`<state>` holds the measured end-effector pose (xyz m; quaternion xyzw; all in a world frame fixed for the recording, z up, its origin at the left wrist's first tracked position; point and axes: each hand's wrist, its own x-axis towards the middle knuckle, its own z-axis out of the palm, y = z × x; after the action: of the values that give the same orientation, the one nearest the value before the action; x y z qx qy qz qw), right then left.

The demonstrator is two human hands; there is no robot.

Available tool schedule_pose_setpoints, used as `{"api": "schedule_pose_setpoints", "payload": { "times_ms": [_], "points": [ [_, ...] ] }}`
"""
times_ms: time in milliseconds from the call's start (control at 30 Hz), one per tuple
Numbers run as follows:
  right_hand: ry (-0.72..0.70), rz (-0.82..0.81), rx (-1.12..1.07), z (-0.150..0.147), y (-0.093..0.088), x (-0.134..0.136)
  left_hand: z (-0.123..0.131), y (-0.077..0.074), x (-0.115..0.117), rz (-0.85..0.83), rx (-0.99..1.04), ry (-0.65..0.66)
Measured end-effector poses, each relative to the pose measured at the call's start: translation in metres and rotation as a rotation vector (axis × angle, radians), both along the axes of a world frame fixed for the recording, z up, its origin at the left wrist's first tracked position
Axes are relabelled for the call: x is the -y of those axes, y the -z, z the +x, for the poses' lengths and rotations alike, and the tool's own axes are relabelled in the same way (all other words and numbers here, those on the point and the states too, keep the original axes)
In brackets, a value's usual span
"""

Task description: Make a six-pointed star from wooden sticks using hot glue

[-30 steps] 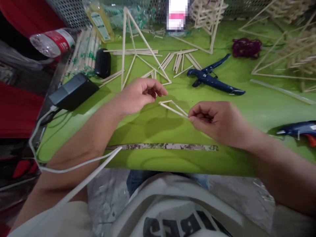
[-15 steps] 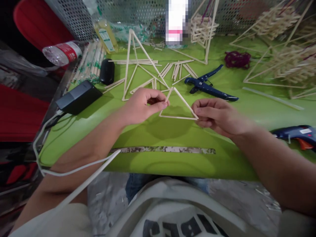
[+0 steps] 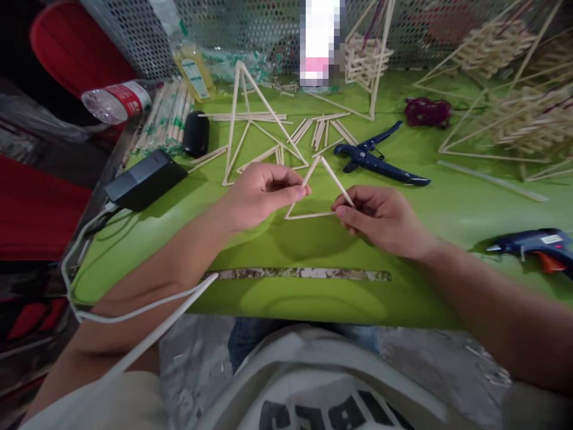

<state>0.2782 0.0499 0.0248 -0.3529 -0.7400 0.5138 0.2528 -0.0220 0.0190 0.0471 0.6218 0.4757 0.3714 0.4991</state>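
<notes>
Between my hands, above the green table, is a small triangle of thin wooden sticks [image 3: 336, 180]. My left hand [image 3: 273, 194] pinches its left side between thumb and fingers. At the lower right corner, my right hand [image 3: 378, 218] grips the frame and its fingers cover that corner. The triangle's top tip points away from me. Just beyond my left hand stands a larger stick pyramid frame [image 3: 231, 119] on the table. Blue cutters [image 3: 371, 158] lie beyond my right hand, handles spread.
Loose sticks [image 3: 320, 131] lie behind the triangle. A blue glue gun [image 3: 537, 246] rests at right, near a clear glue stick [image 3: 492, 180]. At left are a dark power block [image 3: 145, 179] and a white cable [image 3: 134, 315]. Purple string [image 3: 427, 113] and woven stick structures [image 3: 532, 122] sit at back right.
My right hand has shifted slightly left and now takes the triangle's lower right corner deeper in its fingers, hiding it. My left hand keeps its pinch almost in place.
</notes>
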Motion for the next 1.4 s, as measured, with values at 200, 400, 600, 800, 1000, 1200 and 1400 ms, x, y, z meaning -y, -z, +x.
{"api": "schedule_pose_setpoints", "payload": {
  "times_ms": [200, 400, 600, 800, 1000, 1200, 1400],
  "points": [
    [0.052, -0.066, -0.126, -0.001, 0.0, 0.007, 0.006, 0.001, 0.002, 0.011, 0.014, -0.001],
    [0.089, -0.071, -0.174, -0.003, -0.001, 0.01, 0.007, -0.001, 0.005, 0.061, -0.017, -0.022],
    [0.103, -0.074, -0.174, -0.003, -0.002, 0.012, 0.009, -0.004, 0.006, 0.086, -0.04, -0.039],
    [0.089, -0.024, -0.144, -0.004, -0.003, 0.011, 0.01, -0.006, 0.007, 0.093, -0.06, -0.03],
    [0.186, 0.113, -0.142, -0.003, 0.0, 0.017, 0.01, 0.001, 0.008, 0.116, -0.018, -0.082],
    [0.299, 0.692, -0.074, 0.001, 0.002, 0.021, 0.01, 0.008, 0.004, -0.041, 0.258, -0.231],
    [0.22, 0.837, -0.127, 0.002, -0.007, 0.02, 0.015, 0.009, 0.003, -0.371, 0.477, -0.093]
  ]
}}
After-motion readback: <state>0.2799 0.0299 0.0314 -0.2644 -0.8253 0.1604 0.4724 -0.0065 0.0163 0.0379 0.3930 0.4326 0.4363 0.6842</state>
